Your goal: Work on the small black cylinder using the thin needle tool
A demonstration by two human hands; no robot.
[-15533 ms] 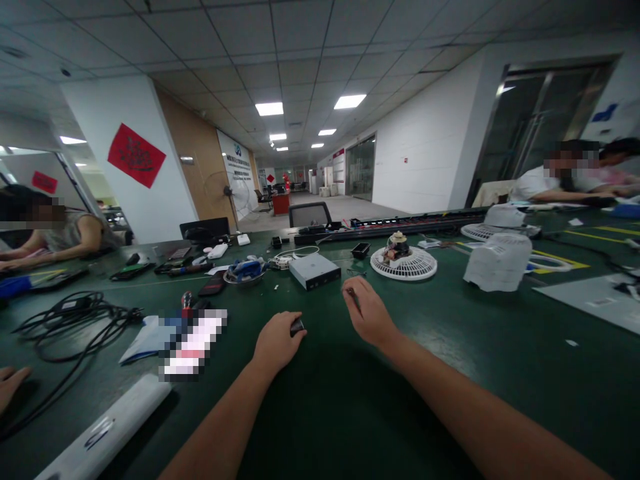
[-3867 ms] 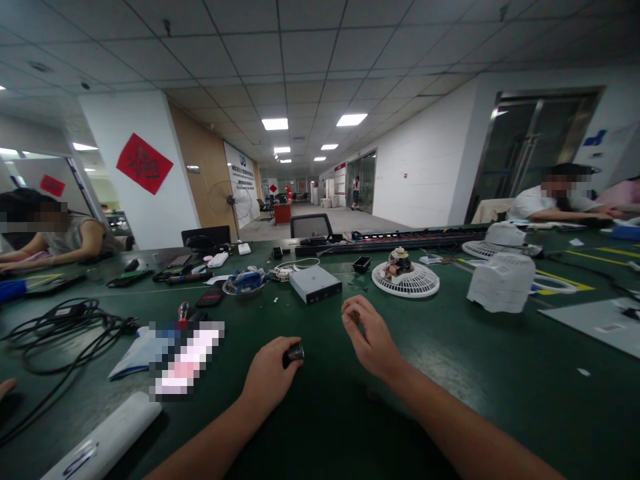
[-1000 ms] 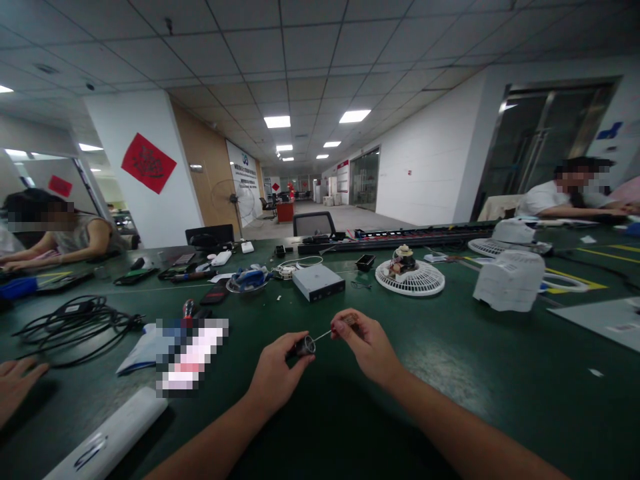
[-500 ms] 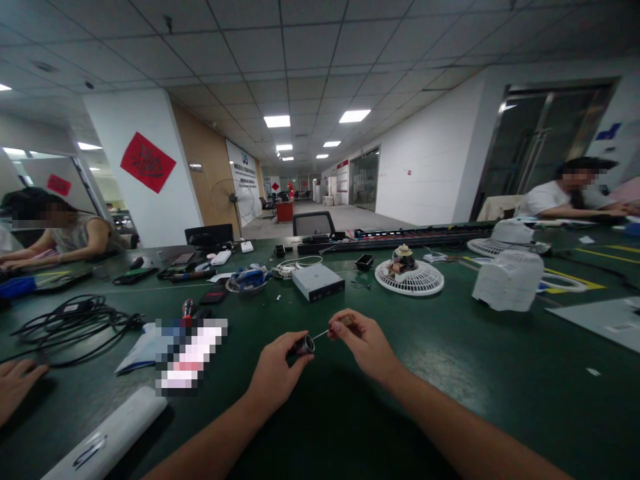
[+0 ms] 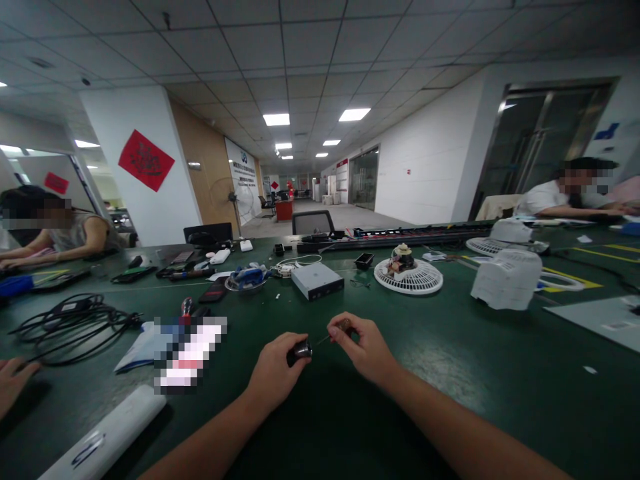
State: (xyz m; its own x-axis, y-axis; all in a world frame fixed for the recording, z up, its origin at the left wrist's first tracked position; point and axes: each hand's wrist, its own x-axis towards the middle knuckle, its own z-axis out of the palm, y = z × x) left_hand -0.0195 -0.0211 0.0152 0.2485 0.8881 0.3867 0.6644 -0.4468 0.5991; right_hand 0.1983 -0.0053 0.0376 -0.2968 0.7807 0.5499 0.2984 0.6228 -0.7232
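A small dark, shiny cylinder [image 5: 302, 349] sits between the thumb and fingers of my left hand [image 5: 276, 371]. My right hand [image 5: 364, 347] pinches a small brownish piece [image 5: 345, 325], partly hidden by the fingers. A thin metal shaft [image 5: 324, 339] reaches from the right fingertips toward the cylinder's end; whether it touches is too small to tell. Both hands are held over the green table [image 5: 330, 420], a short distance apart. Beyond them lies a silver box [image 5: 318, 279] with a black front.
A white fan grille [image 5: 409, 276] with a motor and a white housing [image 5: 507, 280] stand to the right. At left are coiled black cables [image 5: 75, 327], a red-handled tool [image 5: 187, 308], a long white object [image 5: 107, 430] and another person's hand [image 5: 15, 380].
The cylinder has turned, so its open end shows less, and my left hand has shifted slightly left. My right fingers have changed their angle around the brownish piece.
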